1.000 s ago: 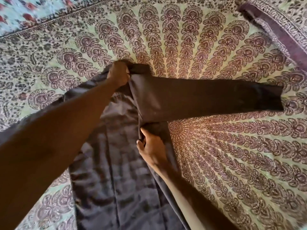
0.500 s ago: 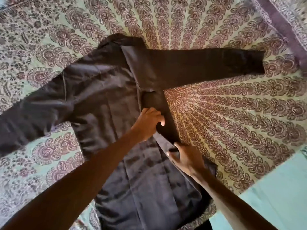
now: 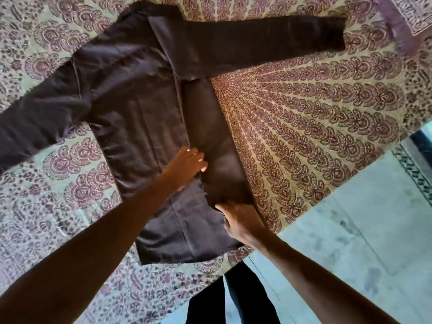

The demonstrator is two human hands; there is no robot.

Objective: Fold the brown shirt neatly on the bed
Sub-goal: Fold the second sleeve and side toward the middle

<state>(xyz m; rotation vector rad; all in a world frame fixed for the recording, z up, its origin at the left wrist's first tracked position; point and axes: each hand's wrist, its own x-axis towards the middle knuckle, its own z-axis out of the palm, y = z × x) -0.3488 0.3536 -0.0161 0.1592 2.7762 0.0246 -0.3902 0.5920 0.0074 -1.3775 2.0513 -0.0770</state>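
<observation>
- Brown cotton-looking cloth: the shirt (image 3: pixel 131 108) lies spread on the patterned bedspread (image 3: pixel 315 118), near the edge of the bed closest to the person, with the pale floor (image 3: pixel 350 242) below it.
- The shirt's right side has been turned in as a long panel (image 3: pixel 210 141) lying over the body, while the right sleeve (image 3: pixel 268 40) sticks straight out across the bedspread. The left sleeve (image 3: pixel 35 118) is spread out the other way.
- The left hand (image 3: pixel 187 166) rests flat on the inner edge of the panel, fingers loosely extended and pressing down, not pinching.
- The right hand (image 3: pixel 238 219) sits at the panel's lower end near the hem; its fingers look curled onto the cloth, but I cannot tell whether they grip the edge or only press it.
- The step in hand looks like setting this lengthwise fold. To do it well, keep the outer crease straight and parallel to the shirt's side from shoulder to hem.
- Smooth with flat palms, working from the middle toward the hem, so trapped slack leaves at the bottom.
- Line the panel's lower edge up with the hem beneath it before letting go; a skewed corner would show in every later fold.
- Next, I judge, the outstretched right sleeve needs laying back down along the panel.
</observation>
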